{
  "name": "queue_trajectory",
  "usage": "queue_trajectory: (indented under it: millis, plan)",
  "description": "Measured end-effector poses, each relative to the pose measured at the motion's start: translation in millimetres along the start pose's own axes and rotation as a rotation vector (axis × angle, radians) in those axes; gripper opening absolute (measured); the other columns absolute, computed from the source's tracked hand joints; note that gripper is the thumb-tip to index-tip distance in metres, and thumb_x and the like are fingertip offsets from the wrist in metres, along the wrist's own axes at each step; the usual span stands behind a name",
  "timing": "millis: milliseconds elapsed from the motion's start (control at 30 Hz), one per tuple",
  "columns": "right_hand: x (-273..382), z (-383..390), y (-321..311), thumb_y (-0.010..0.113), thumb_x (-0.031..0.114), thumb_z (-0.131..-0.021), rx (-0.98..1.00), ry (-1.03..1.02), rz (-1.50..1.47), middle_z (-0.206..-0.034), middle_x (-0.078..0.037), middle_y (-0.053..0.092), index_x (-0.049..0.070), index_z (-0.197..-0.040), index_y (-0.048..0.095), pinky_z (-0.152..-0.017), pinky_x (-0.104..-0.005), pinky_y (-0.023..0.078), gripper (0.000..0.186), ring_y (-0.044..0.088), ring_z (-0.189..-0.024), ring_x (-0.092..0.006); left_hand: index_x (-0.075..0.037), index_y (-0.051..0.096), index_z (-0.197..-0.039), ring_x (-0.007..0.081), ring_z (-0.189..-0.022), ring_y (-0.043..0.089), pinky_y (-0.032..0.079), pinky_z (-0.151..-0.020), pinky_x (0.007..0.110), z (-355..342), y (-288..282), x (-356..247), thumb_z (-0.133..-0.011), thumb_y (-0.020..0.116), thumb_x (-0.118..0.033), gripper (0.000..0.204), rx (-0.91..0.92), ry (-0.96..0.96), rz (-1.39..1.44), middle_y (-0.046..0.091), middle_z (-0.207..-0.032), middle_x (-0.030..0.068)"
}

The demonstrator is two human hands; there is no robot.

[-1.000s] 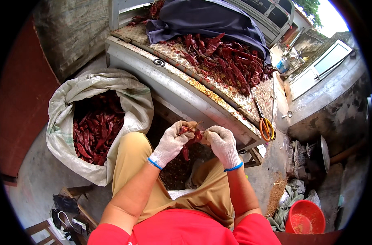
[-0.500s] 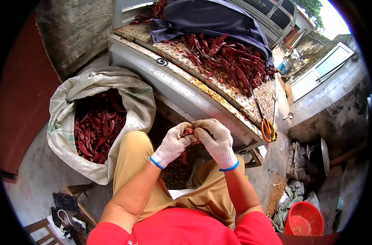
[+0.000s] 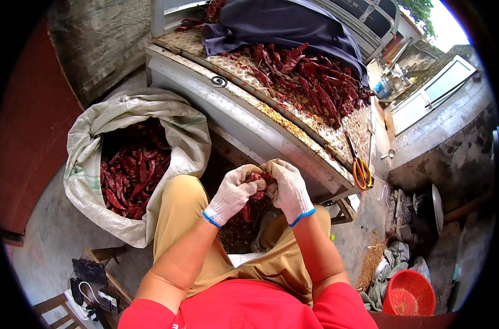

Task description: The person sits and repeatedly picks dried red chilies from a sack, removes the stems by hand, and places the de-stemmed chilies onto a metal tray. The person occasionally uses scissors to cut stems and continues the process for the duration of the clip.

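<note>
Left hand: the left hand in a white knit glove with blue cuff [image 3: 234, 192] is closed around a small bunch of wrinkled dark-red dried chillies [image 3: 258, 194].
Right hand: the right hand, gloved alike [image 3: 289, 192], bends its fingers at the bunch's right side; fingertips partly hidden, so I cannot tell whether it grips.
Chillies in hand: between both hands, over the gap between the knees, one pod hanging down.
Knees: tan trousers [image 3: 178, 214] flank the forearms; the left knee stands between that arm and the sack.
Sack: open-mouthed whitish woven sack [image 3: 192, 137], rim rolled, dried red pods [image 3: 131, 178] inside.
Bed edge: long grey metal truck bed [image 3: 244, 115] runs slantwise just beyond the hands, limiting forward reach.
On the bed: heaped red chillies [image 3: 309, 82], partly under a dark blue-grey cloth [image 3: 288, 24].
Scissors: orange-handled [image 3: 362, 174], at the bed's near right corner.
Right side: grey concrete floor [image 3: 351, 236] reaches from the right knee toward a round red plastic basin [image 3: 389, 299].
</note>
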State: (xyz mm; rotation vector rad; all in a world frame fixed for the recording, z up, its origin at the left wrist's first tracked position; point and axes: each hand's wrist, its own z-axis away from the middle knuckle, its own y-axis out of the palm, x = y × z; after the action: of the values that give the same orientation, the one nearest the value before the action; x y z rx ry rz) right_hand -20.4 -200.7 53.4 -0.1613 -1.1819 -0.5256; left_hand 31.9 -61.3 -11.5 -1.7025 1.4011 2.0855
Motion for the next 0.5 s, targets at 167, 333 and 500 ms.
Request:
queue_trajectory:
  millis: [167,333,500]
  plan:
    - [0,-1,3,0.062,0.015,-0.092,-0.06,-0.133,0.248,-0.075,-0.002,0.064,0.001,-0.09,0.072,-0.058,-0.0259,0.046,0.017,0.058,-0.064,-0.0111,0.002,0.061,-0.118,0.0069,-0.081,0.059,0.051,-0.073,0.023,-3,-2,4,-0.093,0.067,-0.006,0.028,-0.013,0.009,-0.099,0.065,-0.095,0.0016]
    - [-11,-1,-6,0.064,0.02,-0.088,-0.1,-0.565,0.715,-0.084,-0.013,0.07,0.002,-0.089,0.073,-0.074,-0.0347,0.054,0.02,0.069,-0.079,-0.0253,0.003,0.061,-0.118,0.0074,-0.078,0.059,0.051,-0.07,0.024,2,11,-5,-0.092,0.066,-0.005,0.028,-0.012,0.002,-0.18,0.067,-0.093,0.0034]
    - [0,10,4,0.063,0.025,-0.087,-0.131,-0.728,1.115,-0.09,-0.017,0.07,0.007,-0.087,0.073,-0.073,-0.0426,0.053,0.021,0.068,-0.081,-0.0366,0.002,0.061,-0.123,0.0063,-0.075,0.057,0.048,-0.066,0.022,1,-4,15,-0.093,0.07,-0.012,0.034,0.021,0.024,-0.14,0.065,-0.091,0.001]
